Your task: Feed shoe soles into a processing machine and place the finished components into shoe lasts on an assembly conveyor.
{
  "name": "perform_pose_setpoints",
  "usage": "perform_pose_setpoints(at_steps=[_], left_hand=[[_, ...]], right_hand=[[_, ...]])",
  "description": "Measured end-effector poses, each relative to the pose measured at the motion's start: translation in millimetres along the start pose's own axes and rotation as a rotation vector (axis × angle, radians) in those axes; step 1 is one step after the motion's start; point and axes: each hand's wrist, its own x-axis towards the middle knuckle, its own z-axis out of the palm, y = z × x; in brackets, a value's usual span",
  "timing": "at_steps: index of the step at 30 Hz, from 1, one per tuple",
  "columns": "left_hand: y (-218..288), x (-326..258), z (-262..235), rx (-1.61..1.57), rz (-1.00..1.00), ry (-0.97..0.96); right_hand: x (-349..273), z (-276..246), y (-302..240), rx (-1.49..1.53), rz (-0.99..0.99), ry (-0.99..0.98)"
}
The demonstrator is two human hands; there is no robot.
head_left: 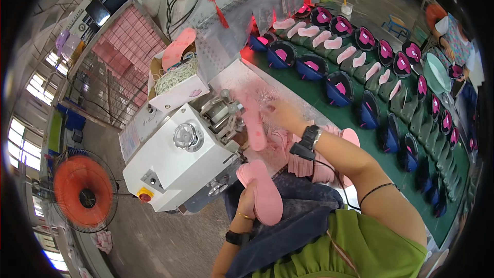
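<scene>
My left hand (248, 199) grips a small stack of pink insoles (267, 203) low in front of my lap, with the fingers wrapped round its edge. A single pink insole (253, 126) lies lengthwise beside the feed end of a white skiving machine (180, 157). Over the dusty worktable, my right hand (280, 115) is just right of that insole; its fingers are too unclear to show whether they hold anything. Below my right forearm stand more stacks of pink insoles (301, 166), partly hidden by it. Pink trimmings (278, 143) lie between the stacks and the single insole.
A green conveyor belt (355, 123) on the right carries rows of dark blue shoe uppers (337, 87) and pale pink insoles (333, 43). Behind the machine sits a white box of string (180, 85). An orange fan (85, 190) stands left. Another person (455, 41) works at far right.
</scene>
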Motion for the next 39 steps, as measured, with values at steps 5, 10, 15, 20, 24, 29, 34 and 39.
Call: perform_pose_setpoints(at_steps=[5, 10, 15, 20, 24, 29, 34, 39], left_hand=[[15, -26, 23, 0.060, 0.051, 0.170], [16, -30, 29, 0.037, 0.015, 0.180], [-3, 13, -27, 0.032, -0.052, -0.077], [17, 2, 36, 0.209, -0.014, -0.194], [21, 17, 57, 0.182, -0.081, -0.133], [19, 13, 74, 0.169, -0.060, -0.088], [8, 13, 56, 0.177, -0.068, -0.118], [5, 17, 62, 0.192, -0.069, -0.167]], right_hand=[[25, 57, -8, 0.297, 0.327, -0.099], [43, 58, 5, 0.616, 0.481, 0.114], [4, -47, 54, 0.878, 0.516, 0.268], [-104, -187, 193, 0.612, 0.558, 0.807], [-230, -306, 294, -0.147, 0.853, 1.059], [-288, -360, 364, 0.027, 1.007, 0.982], [-213, -296, 341, -0.036, 0.804, 1.149], [-143, -146, 148, 0.547, 0.201, 0.565]])
